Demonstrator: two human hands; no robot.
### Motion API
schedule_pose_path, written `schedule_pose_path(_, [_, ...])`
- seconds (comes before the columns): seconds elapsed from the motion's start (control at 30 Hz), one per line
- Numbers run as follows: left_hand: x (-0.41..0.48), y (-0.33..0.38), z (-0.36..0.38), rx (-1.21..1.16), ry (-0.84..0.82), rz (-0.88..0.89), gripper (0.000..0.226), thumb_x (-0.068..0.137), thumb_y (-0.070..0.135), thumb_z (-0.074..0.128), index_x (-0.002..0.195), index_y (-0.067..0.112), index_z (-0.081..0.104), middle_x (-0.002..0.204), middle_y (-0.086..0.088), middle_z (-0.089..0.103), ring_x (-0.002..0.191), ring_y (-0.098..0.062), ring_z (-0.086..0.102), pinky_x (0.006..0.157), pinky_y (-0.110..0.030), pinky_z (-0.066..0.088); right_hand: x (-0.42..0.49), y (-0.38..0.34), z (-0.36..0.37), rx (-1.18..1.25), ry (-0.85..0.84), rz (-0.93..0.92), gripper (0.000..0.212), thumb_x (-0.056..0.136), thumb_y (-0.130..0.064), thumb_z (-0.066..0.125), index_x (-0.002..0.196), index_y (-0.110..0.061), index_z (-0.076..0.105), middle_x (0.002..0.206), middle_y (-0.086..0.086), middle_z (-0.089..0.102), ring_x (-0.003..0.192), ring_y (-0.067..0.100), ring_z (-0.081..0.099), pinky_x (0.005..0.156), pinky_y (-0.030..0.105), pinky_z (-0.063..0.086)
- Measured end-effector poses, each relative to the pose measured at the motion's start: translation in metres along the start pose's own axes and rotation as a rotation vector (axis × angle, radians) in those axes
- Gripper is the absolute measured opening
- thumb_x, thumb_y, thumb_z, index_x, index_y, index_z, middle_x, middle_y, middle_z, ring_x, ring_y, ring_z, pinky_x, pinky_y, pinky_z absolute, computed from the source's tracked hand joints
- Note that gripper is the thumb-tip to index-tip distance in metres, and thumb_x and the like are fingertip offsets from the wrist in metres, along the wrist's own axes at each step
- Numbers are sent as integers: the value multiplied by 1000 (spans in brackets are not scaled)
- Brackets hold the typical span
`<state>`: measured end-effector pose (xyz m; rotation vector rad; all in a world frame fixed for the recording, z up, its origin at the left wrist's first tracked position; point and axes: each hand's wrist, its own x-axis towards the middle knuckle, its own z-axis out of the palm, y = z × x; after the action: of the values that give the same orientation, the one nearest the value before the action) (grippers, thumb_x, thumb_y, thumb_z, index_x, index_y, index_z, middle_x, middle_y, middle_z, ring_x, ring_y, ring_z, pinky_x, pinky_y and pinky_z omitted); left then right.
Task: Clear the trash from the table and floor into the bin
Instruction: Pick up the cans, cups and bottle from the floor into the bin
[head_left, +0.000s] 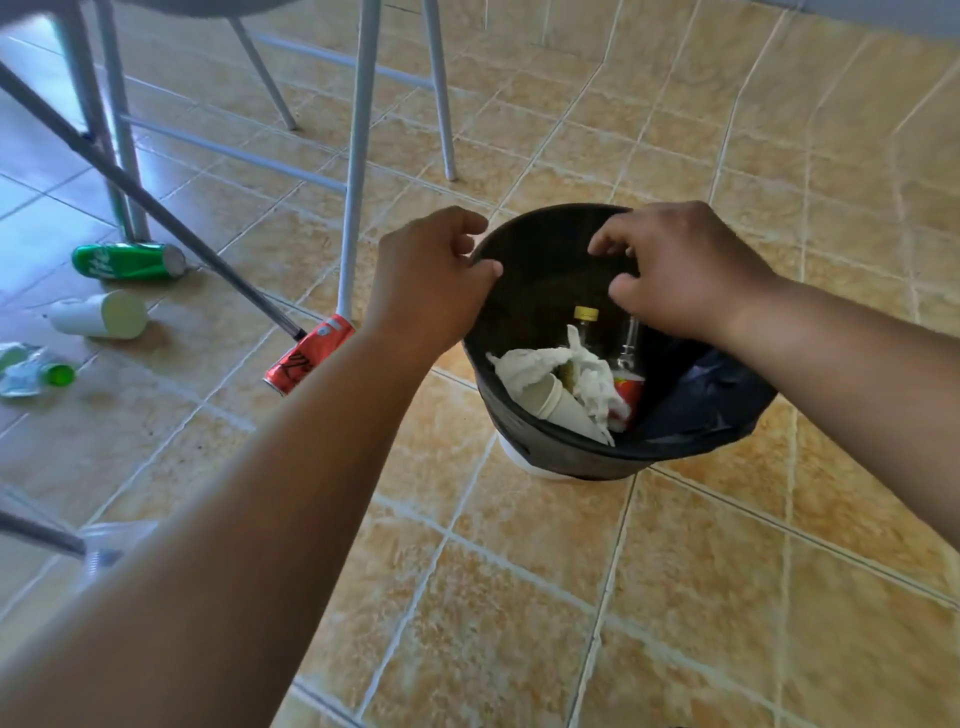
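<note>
A black-lined bin (550, 460) stands on the tiled floor. Inside it lie crumpled tissue (530, 364), a paper cup (558, 408), a bottle with a yellow cap (586, 314) and a red can (629, 391). My left hand (431, 280) pinches the liner at the bin's left rim. My right hand (680, 270) is over the bin's far side with curled fingers; whether it holds the black liner is unclear. On the floor to the left lie a green can (127, 261), a white cup (101, 315), a red can (306, 358) and a crushed green-capped bottle (31, 371).
Grey metal table and chair legs (358, 156) stand behind and left of the bin, and a dark slanted bar (156, 208) crosses in front of them. A clear plastic cup (114, 540) lies at the lower left. Loose liner bunches at the bin's right side (722, 395).
</note>
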<state>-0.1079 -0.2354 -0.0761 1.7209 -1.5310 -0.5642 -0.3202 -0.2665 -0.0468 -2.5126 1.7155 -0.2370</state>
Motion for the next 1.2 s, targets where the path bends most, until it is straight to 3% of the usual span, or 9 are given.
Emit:
schedule_pose_path(0.13, [6,-27,-24,32,118,-60,32,81,35,71,111,29,66,90,11,66,82,-4,62,80,-16,42,13,-37,-4,132,111,-79,32,83,-20,64,116,-20,66,108,3,67,96,16,60,83,29,49])
schedule_pose_path(0.23, [7,-61,-47,54,164,-121,32,80,35,70,111,28,67,90,8,67,82,-6,62,79,-17,43,30,-77,1,208,113,-151,33,85,-23,65,117,-19,66,108,1,67,94,12,59,84,22,43])
schedule_pose_path(0.47, [-26,-176,-105,277,211,-408,39,79,35,70,114,20,64,110,-7,67,104,-21,62,85,-25,41,93,-203,63,175,-8,-341,37,79,-26,66,115,-16,64,114,13,65,109,31,61,95,36,48])
schedule_pose_path(0.67, [-87,-263,-136,405,98,-705,54,81,47,64,125,19,55,122,-11,63,117,-28,55,97,-35,41,113,-280,155,29,-230,-317,33,85,-17,55,117,-9,61,109,15,63,98,34,65,81,44,56])
schedule_pose_path(0.77, [-119,-286,-136,435,67,-771,63,79,48,66,130,14,51,125,-16,60,117,-32,55,99,-41,44,113,-284,202,-103,-337,-283,32,91,-20,54,122,-9,57,122,12,58,113,33,58,85,44,49])
schedule_pose_path(0.83, [-139,-295,-133,462,47,-817,69,78,48,67,133,11,48,129,-17,55,120,-33,52,100,-42,44,117,-276,232,-196,-386,-300,38,92,-28,52,127,-12,51,130,9,51,123,32,47,98,46,40])
schedule_pose_path(0.97, [-165,-304,-130,545,79,-832,75,74,48,71,135,11,45,133,-14,44,123,-35,45,99,-45,42,130,-253,276,-315,-402,-349,58,85,-18,56,139,-15,35,141,8,36,132,34,33,114,46,22])
schedule_pose_path(1.07, [-173,-306,-129,624,129,-805,77,69,54,73,129,13,47,127,-13,43,117,-36,44,94,-45,44,133,-245,289,-356,-346,-394,61,89,-17,50,146,-15,26,147,9,32,133,37,30,112,48,23])
schedule_pose_path(1.2, [-180,-312,-130,589,-32,-954,97,57,78,66,131,19,46,127,-11,50,118,-33,49,88,-45,49,127,-240,294,-419,-150,-463,40,91,-16,42,131,-13,46,129,13,47,118,36,44,96,46,37])
